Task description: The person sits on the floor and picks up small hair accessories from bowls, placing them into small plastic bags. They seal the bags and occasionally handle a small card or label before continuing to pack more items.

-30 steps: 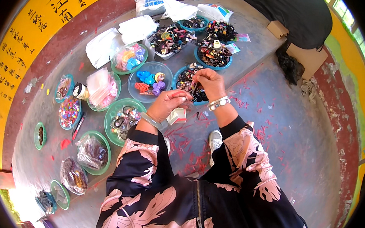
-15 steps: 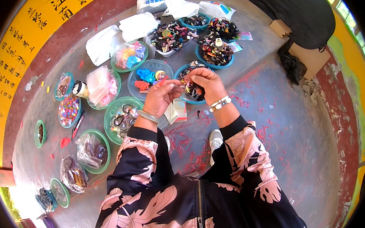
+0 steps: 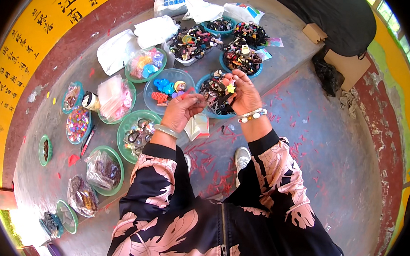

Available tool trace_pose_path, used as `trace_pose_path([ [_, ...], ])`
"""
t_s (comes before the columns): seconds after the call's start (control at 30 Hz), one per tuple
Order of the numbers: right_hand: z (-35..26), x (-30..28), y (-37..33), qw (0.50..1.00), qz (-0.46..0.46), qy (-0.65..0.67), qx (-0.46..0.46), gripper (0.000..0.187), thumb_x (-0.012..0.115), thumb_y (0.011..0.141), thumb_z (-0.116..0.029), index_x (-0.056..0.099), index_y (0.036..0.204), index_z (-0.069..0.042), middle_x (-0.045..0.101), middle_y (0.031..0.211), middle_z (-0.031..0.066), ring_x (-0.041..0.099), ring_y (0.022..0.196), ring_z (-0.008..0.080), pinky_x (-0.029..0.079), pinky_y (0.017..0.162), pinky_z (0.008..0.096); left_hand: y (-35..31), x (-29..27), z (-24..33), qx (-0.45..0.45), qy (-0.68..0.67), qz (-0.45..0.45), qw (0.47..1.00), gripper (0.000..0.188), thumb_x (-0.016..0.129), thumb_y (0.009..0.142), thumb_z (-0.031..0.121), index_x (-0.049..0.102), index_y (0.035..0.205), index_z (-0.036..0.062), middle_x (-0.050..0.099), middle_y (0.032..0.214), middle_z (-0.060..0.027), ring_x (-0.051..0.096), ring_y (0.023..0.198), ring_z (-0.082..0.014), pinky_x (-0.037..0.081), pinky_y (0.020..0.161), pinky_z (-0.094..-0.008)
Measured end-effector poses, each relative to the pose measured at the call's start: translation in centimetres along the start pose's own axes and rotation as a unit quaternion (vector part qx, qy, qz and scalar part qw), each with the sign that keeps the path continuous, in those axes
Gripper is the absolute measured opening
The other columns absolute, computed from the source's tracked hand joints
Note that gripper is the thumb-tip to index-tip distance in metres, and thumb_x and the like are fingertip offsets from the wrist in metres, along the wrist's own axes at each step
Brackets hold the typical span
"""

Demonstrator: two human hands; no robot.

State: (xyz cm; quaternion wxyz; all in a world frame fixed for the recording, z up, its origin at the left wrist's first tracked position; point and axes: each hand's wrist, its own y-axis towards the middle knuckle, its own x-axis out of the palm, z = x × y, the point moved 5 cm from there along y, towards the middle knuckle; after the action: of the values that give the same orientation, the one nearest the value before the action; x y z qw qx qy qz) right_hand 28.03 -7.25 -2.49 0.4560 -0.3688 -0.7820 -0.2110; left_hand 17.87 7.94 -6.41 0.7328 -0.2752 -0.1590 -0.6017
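My right hand [image 3: 248, 97] is closed on a hair tie with a yellow star charm [image 3: 230, 86], above the right edge of a blue basket [image 3: 198, 87] of dark hair ties. To its left, my left hand [image 3: 180, 113] has thumb and fingers pinched together. Whatever they hold, if anything, is too small to make out. Behind that hand a clear tray [image 3: 150, 83] bears blue, orange and yellow pieces. Below and between the hands lies a stack of small white cards or packets [image 3: 196, 126] with a red edge.
A green basket [image 3: 120, 130] of wrapped hair ties stands left of my left wrist. Further baskets of hair ties [image 3: 242, 59] and white plastic bags [image 3: 117, 50] sit at the back. Red scraps [image 3: 218, 174] litter the floor around my shoes [image 3: 241, 161].
My hands have moved apart, the right one shifting to the right and turning. The yellow star charm now shows at its fingers, and more of the blue basket is visible.
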Motion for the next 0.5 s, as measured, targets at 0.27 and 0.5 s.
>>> trace_pose_path([
  [0.27, -2.4, -5.3, 1.1, 0.971, 0.236, -0.023, 0.022, 0.01, 0.049, 0.086, -0.005, 0.053, 0.094, 0.0, 0.062, 0.081, 0.0129, 0.06, 0.065, 0.017, 0.051, 0.049, 0.0206, 4.4, 0.5, -1.3, -0.005, 0.004, 0.038, 0.999, 0.018, 0.052, 0.084, 0.009, 0.057, 0.096, -0.0036, 0.062, 0.09, -0.0125, 0.063, 0.078, -0.0211, 0.053, 0.069, -0.0282],
  [0.5, -3.2, -3.6, 1.5, 0.992, 0.119, -0.04, -0.016, 0.02, 0.047, 0.081, 0.01, 0.052, 0.1, 0.005, 0.057, 0.098, 0.011, 0.06, 0.083, 0.0193, 0.053, 0.074, 0.0238, 8.9, -0.3, -3.0, 0.018, 0.03, 0.127, 0.991, 0.021, 0.054, 0.082, 0.008, 0.055, 0.098, -0.0056, 0.06, 0.086, -0.012, 0.062, 0.076, -0.0238, 0.052, 0.063, -0.0297],
])
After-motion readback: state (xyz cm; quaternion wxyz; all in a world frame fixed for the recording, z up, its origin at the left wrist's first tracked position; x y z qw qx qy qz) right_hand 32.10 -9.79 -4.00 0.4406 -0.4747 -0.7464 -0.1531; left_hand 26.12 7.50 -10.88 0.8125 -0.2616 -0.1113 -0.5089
